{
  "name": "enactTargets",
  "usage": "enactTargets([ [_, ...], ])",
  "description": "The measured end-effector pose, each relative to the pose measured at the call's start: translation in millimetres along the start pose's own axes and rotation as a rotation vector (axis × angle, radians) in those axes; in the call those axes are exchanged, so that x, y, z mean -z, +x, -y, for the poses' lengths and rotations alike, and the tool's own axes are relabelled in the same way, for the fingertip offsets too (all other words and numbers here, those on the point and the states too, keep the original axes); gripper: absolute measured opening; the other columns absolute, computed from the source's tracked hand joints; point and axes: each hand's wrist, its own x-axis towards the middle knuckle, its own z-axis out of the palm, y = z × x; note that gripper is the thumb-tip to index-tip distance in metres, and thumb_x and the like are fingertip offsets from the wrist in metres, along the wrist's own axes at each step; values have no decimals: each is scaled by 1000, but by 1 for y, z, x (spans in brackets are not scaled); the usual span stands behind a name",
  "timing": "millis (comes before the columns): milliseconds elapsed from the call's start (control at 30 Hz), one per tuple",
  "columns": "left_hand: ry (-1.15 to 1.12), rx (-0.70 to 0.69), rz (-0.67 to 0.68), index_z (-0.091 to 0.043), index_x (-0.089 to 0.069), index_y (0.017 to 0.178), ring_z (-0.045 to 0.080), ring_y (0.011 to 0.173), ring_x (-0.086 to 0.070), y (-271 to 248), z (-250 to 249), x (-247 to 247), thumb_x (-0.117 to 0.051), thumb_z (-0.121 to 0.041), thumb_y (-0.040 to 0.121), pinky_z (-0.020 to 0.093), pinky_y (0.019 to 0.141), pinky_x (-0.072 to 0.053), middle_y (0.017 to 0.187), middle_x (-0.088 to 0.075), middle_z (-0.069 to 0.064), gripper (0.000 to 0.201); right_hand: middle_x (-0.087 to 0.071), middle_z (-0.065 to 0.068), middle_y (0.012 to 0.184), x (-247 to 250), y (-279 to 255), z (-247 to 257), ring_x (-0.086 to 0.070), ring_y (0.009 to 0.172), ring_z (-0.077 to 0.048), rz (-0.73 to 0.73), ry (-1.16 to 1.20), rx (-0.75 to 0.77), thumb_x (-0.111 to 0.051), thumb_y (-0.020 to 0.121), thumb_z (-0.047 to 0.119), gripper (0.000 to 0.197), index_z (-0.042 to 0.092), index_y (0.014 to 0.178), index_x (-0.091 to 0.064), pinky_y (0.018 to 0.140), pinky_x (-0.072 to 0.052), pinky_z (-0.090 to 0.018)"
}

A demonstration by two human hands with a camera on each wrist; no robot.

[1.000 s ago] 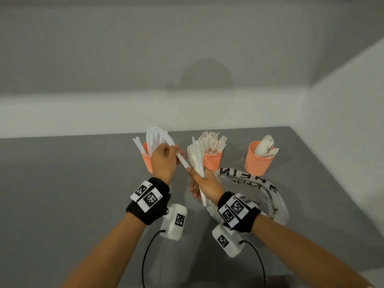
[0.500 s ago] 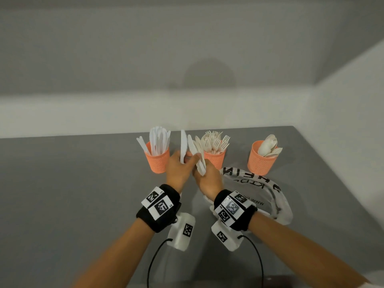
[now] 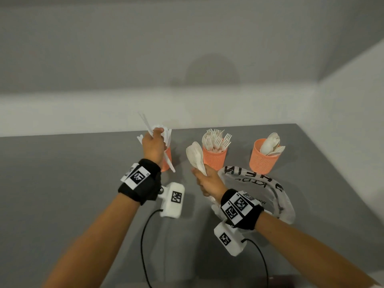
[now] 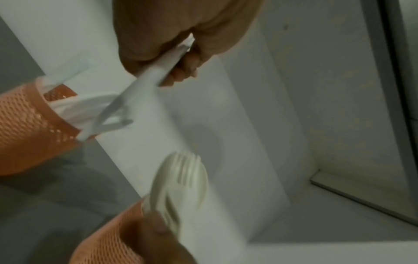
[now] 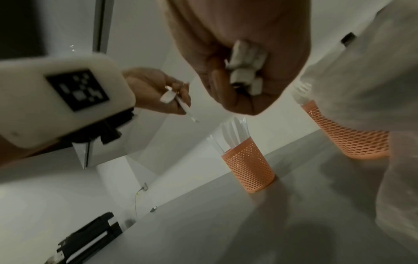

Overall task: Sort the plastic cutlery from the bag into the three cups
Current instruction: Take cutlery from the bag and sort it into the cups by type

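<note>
My left hand (image 3: 153, 146) holds a single white knife (image 3: 169, 163) in a narrow grip, pinched along its length, above the leftmost cup (image 3: 166, 161), the one that already bristles with knives. The knife slants, its lower end hanging in front of the cup's wall, not over the mouth. If I let go like this, I judge it will strike the rim or slide down the outside and land on the grey surface (image 3: 62, 183). The cup looks light and meshy, and a push from the tip against the packed knives could tip it.

Between the hands there is only bare surface, so anything dropped there is easy to recover.

My right hand (image 3: 208, 181) is wrapped around a bundle of spoons (image 3: 195, 156), bowls up, handles poking out below my fist in the right wrist view. The bundle sits just beside the middle cup (image 3: 214, 160), full of forks. While I attend to the left side, the grip on these smooth handles may loosen and one spoon could slip out, or the bowls could brush the fork tines and knock that cup.

Further right stands the spoon cup (image 3: 262, 159), well apart from my right hand; reaching it means passing over the forks. The bag (image 3: 276, 196) lies slack on the surface beside my right wrist, and a sleeve or cable could drag it.
</note>
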Motion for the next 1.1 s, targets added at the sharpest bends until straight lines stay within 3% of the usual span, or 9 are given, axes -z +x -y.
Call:
enactTargets([
  [133, -36, -37, -35, -17, -46, 76, 4, 31, -38, 30, -4, 17, -32, -15, 98, 21, 40, -39, 53, -38, 1, 26, -31, 2, 56, 5, 4, 11, -26, 31, -1, 48, 112, -95, -42, 97, 38, 24, 15, 102, -46, 32, -23, -14],
  [233, 21, -192, -100, -22, -46, 78, 3, 35, -42, 54, -11, 25, -33, -16, 98, 20, 47, -43, 48, -43, -5, 25, -32, 1, 57, 9, 6, 20, -27, 32, -2, 76, 158, -113, -40, 97, 38, 22, 16, 98, -48, 33, -25, -14],
  [367, 75, -340, -81, -26, -46, 81, 8, 54, -48, 77, -12, 23, -33, -11, 97, 19, 62, -49, 60, -44, -1, 25, -31, 4, 54, 11, 11, 24, -31, 34, -2, 103, 191, -159, -39, 98, 38, 22, 19, 95, -51, 38, -32, -16],
  [567, 169, -385, -33, -15, -49, 101, 11, 70, -55, 88, 34, 16, -34, -6, 95, 20, 75, -48, 68, -52, -1, 19, -30, 11, 45, 20, 16, 19, -24, 33, -1, 161, 298, -230, -39, 96, 42, 25, 19, 96, -51, 34, -22, -14],
  [733, 387, -425, 13, -8, -42, 122, -6, 75, -53, 93, 61, 17, -34, 6, 88, 2, 73, -39, 76, -52, -9, 38, -28, 10, 42, 20, 20, 21, -22, 31, -2, 211, 358, -268, -37, 97, 41, 26, 19, 94, -50, 31, -18, -14],
  [800, 427, -432, 30, -9, -40, 126, -1, 78, -51, 93, 60, 16, -30, 8, 87, 1, 74, -37, 81, -50, -5, 44, -29, 10, 42, 19, 20, 22, -22, 31, -2, 221, 367, -268, -36, 97, 41, 26, 18, 95, -49, 31, -19, -14],
  [867, 481, -459, 46, -7, -43, 125, 5, 84, -50, 94, 59, 16, -28, 11, 85, 10, 79, -39, 93, -51, 4, 46, -29, 10, 42, 18, 21, 24, -22, 31, -2, 225, 371, -264, -36, 97, 40, 26, 18, 94, -49, 31, -19, -13],
  [967, 630, -552, 76, 4, -52, 117, 24, 100, -52, 94, 65, 19, -32, 12, 86, 17, 85, -37, 113, -51, 20, 39, -30, 10, 42, 18, 22, 25, -22, 31, -2, 222, 362, -252, -37, 97, 41, 26, 18, 93, -50, 32, -20, -14],
  [1100, 743, -566, 135, 4, -53, 118, 33, 106, -52, 92, 69, 21, -33, 1, 94, 22, 85, -36, 122, -48, 22, 32, -35, 9, 44, 19, 23, 24, -25, 32, -2, 198, 305, -221, -41, 95, 40, 24, 19, 94, -53, 32, -23, -14],
])
